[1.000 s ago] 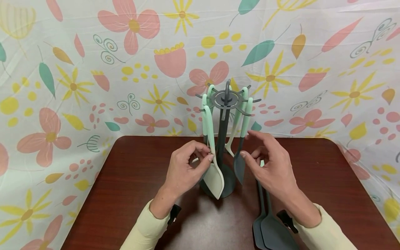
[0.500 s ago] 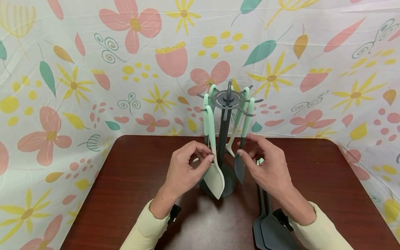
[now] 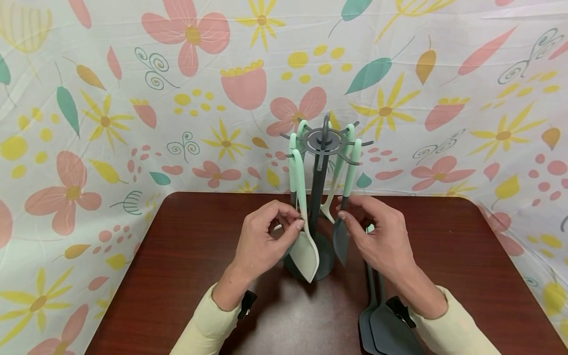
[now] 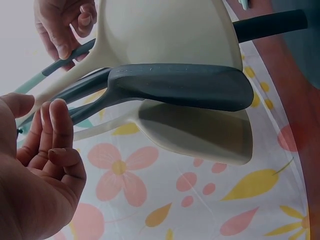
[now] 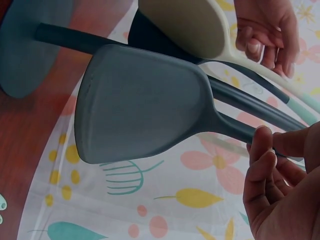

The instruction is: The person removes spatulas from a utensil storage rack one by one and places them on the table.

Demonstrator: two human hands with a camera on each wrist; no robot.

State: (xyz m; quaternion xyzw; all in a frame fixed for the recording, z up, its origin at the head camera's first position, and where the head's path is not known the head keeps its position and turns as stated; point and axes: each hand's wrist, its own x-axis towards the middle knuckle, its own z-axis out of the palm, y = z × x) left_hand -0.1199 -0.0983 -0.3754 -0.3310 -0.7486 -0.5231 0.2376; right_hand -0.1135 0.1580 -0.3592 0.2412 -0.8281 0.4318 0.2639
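A dark utensil stand (image 3: 317, 182) holds several mint-handled kitchen utensils hanging from its top ring. My left hand (image 3: 267, 229) pinches the neck of a cream cooking spoon (image 3: 305, 254), whose broad, shallow head fills the top of the left wrist view. On the other side, my right hand (image 3: 381, 231) pinches the neck of a grey spatula (image 5: 145, 105) between thumb and fingers. Both utensils still hang by their handles. Between them, a dark scoop-like utensil (image 4: 180, 87) and a paler spatula (image 4: 200, 132) hang farther back.
Two grey turners (image 3: 388, 328) lie on the brown table (image 3: 199, 231) at the right, beneath my right forearm, their mint handle ends partly hidden. The stand's round base (image 3: 326, 259) sits near mid-table. A floral cloth (image 3: 177, 108) hangs behind.
My right hand has moved a little left to the grey spatula and closed its thumb and fingers on the neck. My left hand stays at the cream cooking spoon.
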